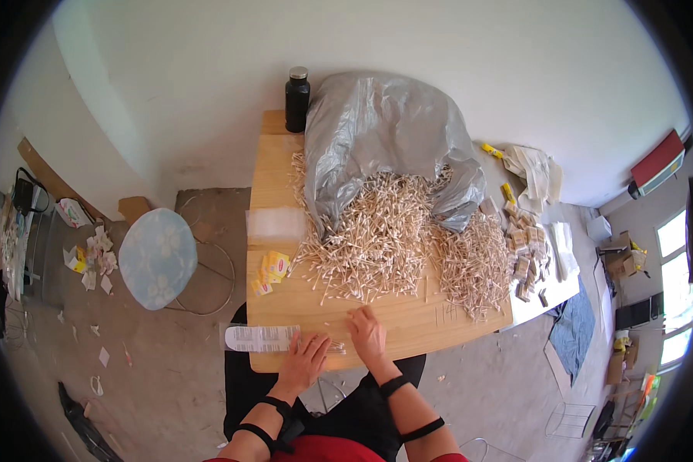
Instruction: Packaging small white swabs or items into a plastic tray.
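Note:
My left hand (306,360) lies flat at the near edge of the wooden table (408,323), fingers spread, next to a long white printed packet (260,337) that overhangs the edge. A small bunch of thin wooden sticks (336,347) lies between my hands, at my left fingertips. My right hand (368,333) rests palm down on the tabletop just right of it, fingers together, holding nothing. A big heap of pale wooden sticks (377,235) spills from a grey plastic bag (377,138) across the middle of the table.
A black bottle (297,98) stands at the far corner. Small yellow packets (271,269) and a clear plastic sheet (276,223) lie at the left. Bundled sticks (525,250) and cloth (537,171) sit at the right. A round blue stool (158,258) stands on the littered floor to the left.

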